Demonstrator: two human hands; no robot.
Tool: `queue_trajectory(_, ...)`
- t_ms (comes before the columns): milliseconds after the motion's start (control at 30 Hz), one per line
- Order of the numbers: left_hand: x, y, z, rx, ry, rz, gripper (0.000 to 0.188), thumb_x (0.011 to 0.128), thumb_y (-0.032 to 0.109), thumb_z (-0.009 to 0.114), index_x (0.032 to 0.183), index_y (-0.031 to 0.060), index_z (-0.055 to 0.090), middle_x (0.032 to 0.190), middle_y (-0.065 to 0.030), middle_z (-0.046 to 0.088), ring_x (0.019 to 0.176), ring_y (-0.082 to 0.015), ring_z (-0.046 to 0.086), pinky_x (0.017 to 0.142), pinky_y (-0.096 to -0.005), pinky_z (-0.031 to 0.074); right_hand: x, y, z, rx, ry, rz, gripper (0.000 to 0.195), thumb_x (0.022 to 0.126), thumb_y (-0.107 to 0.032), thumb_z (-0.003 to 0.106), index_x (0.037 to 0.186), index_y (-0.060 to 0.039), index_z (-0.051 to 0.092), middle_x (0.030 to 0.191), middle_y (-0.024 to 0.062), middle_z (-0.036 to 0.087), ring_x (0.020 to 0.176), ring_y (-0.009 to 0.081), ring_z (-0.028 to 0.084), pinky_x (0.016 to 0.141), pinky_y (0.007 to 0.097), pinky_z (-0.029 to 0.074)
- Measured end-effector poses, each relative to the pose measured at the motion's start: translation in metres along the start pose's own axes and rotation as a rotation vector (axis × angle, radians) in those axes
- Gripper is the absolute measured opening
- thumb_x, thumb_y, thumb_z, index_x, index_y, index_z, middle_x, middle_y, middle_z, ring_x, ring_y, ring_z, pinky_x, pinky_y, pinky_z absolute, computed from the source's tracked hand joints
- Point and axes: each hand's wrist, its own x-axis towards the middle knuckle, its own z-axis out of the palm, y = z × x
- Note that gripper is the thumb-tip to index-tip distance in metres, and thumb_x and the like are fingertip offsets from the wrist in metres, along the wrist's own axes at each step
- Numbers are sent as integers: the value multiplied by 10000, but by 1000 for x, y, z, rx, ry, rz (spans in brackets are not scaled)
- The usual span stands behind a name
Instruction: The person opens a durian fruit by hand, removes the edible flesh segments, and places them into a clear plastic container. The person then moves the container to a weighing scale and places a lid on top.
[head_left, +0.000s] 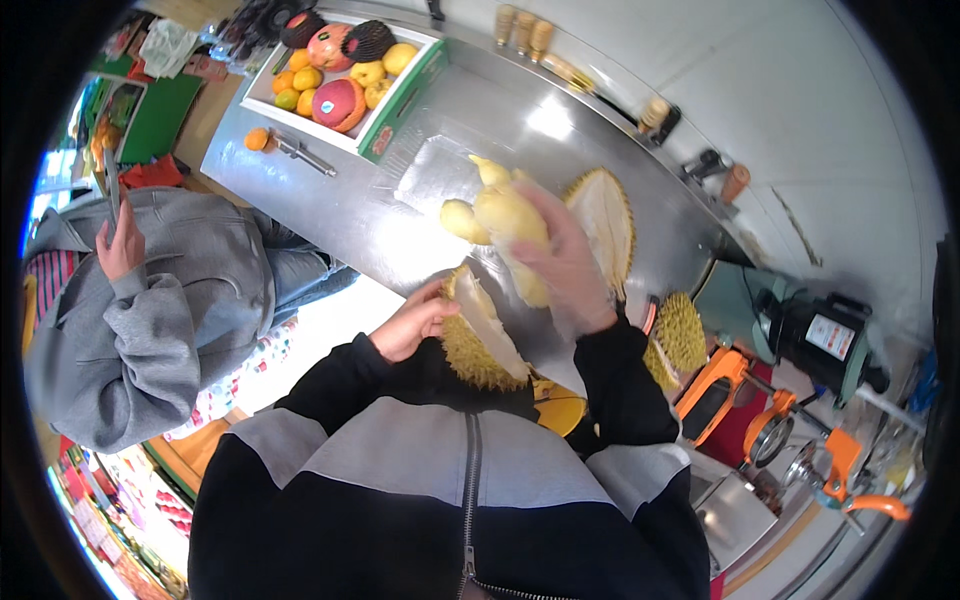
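My left hand (409, 322), bare, grips the outer edge of a spiny durian husk section (484, 337), its pale inner side turned up to the right. My right hand (570, 262) wears a thin clear plastic glove and looks blurred. Its fingers close around a plump yellow durian flesh pod (510, 214). More durian flesh (461, 220) lies just left of it, by a clear plastic tray (439, 176) on the steel worktop (352, 217). Beyond my right hand rests an opened durian husk (604, 221), hollow side showing.
A fruit box (401, 101) stands at the back left, near an orange-coloured fruit (256, 139) and a metal tool (304, 154). Husk pieces (679, 330) and an orange lever juicer (765, 427) are at right. A person in a grey hoodie (150, 300) is at left.
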Motion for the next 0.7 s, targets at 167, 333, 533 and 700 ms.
queue_trajectory(167,9,-19,-22,-53,81,77,558,880,218,654,1364,59,427,1169,-28,554,1011,-98,539,792,-236,439,94,36,18,-543,-238,-106,624,811,-193,757,1368,-38,522,1360,127,560,1278,224,507,1087,319,370)
queue_trajectory(333,2,-14,-38,-42,138,155,549,854,218,704,1321,62,461,1149,-28,554,1012,-115,533,816,-249,425,134,68,27,-638,-376,3,631,812,-203,749,1382,-65,514,1371,127,558,1280,248,513,1081,314,382)
queue_trajectory(533,5,-23,-60,-95,116,186,555,846,190,722,1316,54,460,1161,-42,554,1061,-140,537,888,-267,431,140,83,19,-692,-410,-46,637,829,-224,734,1397,-71,491,1405,143,525,1321,272,479,1093,326,374)
queue_trajectory(700,11,-26,-62,-109,115,172,555,847,163,720,1320,49,451,1176,-51,547,1093,-148,537,936,-279,433,151,85,22,-752,-421,-88,623,834,-231,725,1390,-72,493,1431,148,495,1357,286,438,1108,339,359)
